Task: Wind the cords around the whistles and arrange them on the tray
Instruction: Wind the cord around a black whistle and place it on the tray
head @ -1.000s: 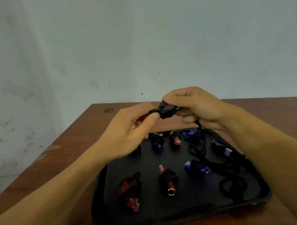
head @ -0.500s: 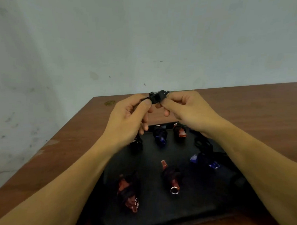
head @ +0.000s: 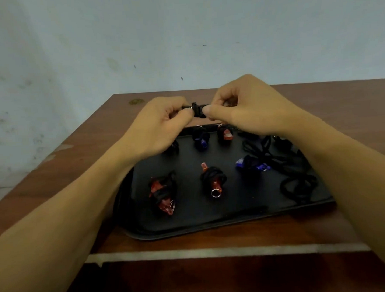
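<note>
**Black whistle being wound above the tray**

A black whistle (head: 196,110) is pinched between the left hand (head: 162,127) and the right hand (head: 245,112), raised above the far edge of the tray (head: 190,225) on the bench (head: 351,108). Winding of its cord appears to be in hand; the cord itself is hidden. Next, the wrap would need tightening before the whistle is set down among the wound ones. Both forearms are reached forward, fingers curled inward, knuckles up.

A plain bare room: a worn wooden table (head: 340,108) against a scuffed pale wall (head: 182,36).
</note>
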{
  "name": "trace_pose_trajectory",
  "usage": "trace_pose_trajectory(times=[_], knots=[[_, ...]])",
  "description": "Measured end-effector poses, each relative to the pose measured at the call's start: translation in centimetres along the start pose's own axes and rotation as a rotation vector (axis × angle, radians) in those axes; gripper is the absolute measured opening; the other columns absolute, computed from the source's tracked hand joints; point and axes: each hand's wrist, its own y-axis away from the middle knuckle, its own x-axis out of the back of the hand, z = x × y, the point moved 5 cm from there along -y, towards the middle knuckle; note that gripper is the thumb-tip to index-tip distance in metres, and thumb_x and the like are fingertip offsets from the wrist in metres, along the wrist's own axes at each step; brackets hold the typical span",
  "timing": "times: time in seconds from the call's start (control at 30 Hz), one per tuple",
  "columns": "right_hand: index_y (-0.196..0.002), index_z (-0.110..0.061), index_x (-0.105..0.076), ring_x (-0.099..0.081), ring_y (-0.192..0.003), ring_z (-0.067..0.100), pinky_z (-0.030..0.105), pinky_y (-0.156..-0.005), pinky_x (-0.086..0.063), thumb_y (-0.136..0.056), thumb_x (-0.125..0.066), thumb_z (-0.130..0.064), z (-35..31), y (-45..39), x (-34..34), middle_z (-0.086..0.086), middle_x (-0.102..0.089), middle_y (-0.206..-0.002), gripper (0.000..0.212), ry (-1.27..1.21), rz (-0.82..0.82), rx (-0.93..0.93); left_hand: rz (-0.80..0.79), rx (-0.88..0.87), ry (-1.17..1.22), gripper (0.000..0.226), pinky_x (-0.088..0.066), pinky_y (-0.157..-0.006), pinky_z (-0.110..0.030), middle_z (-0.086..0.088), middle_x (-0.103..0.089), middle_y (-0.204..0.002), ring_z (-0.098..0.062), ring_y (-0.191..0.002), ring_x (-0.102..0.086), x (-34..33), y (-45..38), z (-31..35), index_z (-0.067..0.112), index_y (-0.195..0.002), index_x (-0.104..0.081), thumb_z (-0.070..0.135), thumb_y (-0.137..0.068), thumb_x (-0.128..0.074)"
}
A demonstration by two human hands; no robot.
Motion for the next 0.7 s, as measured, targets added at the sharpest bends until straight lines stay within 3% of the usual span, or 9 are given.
trace_pose_trajectory(times=[0.17, 0.33, 0.4, 0.5, 0.7], knots=[[-0.074, -0.017, -0.073, -0.051, -0.056, 0.003, 0.015, -0.057, -0.041, -0.090, -0.071, -0.035, -1.0, 0.5, 0.2, 0.004, -0.067, -0.067, 0.024, -0.010, -0.108, 0.076, -0.119, -0.020, 0.018, 0.034, -0.026, -0.051, -0.029, 0.004, -0.037, -0.057, -0.009, -0.052, -0.033, -0.2, 0.7, 0.2, 0.008, -0.067, -0.042, 0.020, -0.096, -0.052], [-0.069, -0.006, -0.067, -0.045, -0.049, 0.004, 0.015, -0.056, -0.042, -0.087, -0.075, -0.036, 0.0, 0.3, 0.6, -0.010, -0.054, -0.051, 0.036, -0.230, -0.075, 0.031, -0.262, 0.005, 0.257, 0.030, -0.026, -0.050, -0.028, -0.001, -0.037, -0.054, -0.015, -0.049, -0.031, -0.8, 1.6, 1.0, 0.017, -0.065, -0.045, 0.020, -0.095, -0.049], [-0.065, -0.002, -0.061, -0.036, -0.047, 0.010, 0.021, -0.049, -0.033, -0.083, -0.076, -0.038, 0.8, 0.1, -0.1, -0.007, -0.045, -0.049, 0.042, -0.378, -0.115, -0.017, -0.292, 0.023, 0.366, 0.030, -0.024, -0.047, -0.026, -0.003, -0.035, -0.052, -0.017, -0.047, -0.028, -1.0, 1.8, 1.0, 0.014, -0.066, -0.046, 0.018, -0.095, -0.048], [-0.051, -0.020, -0.056, -0.023, -0.045, 0.010, 0.023, -0.046, -0.018, -0.075, -0.073, -0.042, 1.5, -0.1, -1.8, -0.008, -0.034, -0.049, 0.036, -0.638, -0.203, -0.078, -0.325, 0.042, 0.494, 0.028, -0.021, -0.044, -0.024, -0.002, -0.033, -0.053, -0.017, -0.046, -0.027, -1.3, 2.0, 0.9, 0.009, -0.069, -0.049, 0.014, -0.097, -0.047], [-0.048, -0.024, -0.045, -0.022, -0.042, 0.005, 0.027, -0.050, -0.007, -0.080, -0.061, -0.045, 1.9, -0.6, -3.6, -0.010, -0.035, -0.047, 0.042, -0.906, -0.213, -0.130, -0.277, 0.025, 0.615, 0.028, -0.027, -0.044, -0.020, -0.007, -0.039, -0.055, -0.017, -0.044, -0.037, -1.3, 2.0, 0.9, 0.005, -0.076, -0.056, 0.013, -0.101, -0.045]])
